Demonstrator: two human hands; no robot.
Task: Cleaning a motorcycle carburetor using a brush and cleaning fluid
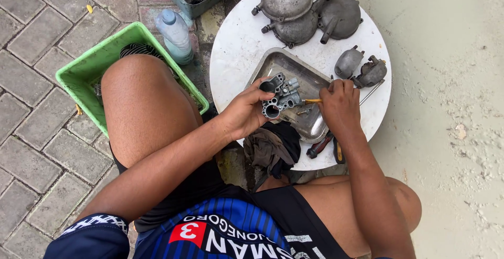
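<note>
While the person is sitting low on the paving, everything is lying around one landmark, the round white table (236, 43).

Item: green plastic crate (79, 72), standing well to the left of the table, partly behind a knee.
Item: three grey metal covers (307, 9), resting on the table's far part, touching one another.
Item: steel tray (310, 75), lying at the table's middle.
Item: clear plastic bottle (175, 34), standing just off the table's left edge.
Item: dark rag (270, 146), hanging over the table's near edge.
Item: carburetor body (280, 96), being held over the tray; left hand (244, 114) is gripping it, fingers wrapped round its side.
Item: right hand (340, 104), fingers pinched tight on a thin yellow-handled tool (312, 101), whose tip is pointing into the body.
Item: two small grey parts (361, 67), lying at the table's right side.

Risk, as judged: the tool tip may be slipping off its seat if pressed at an angle, scoring the soft metal; a loosened small piece could be dropping past the tray and rolling off the table.
</note>
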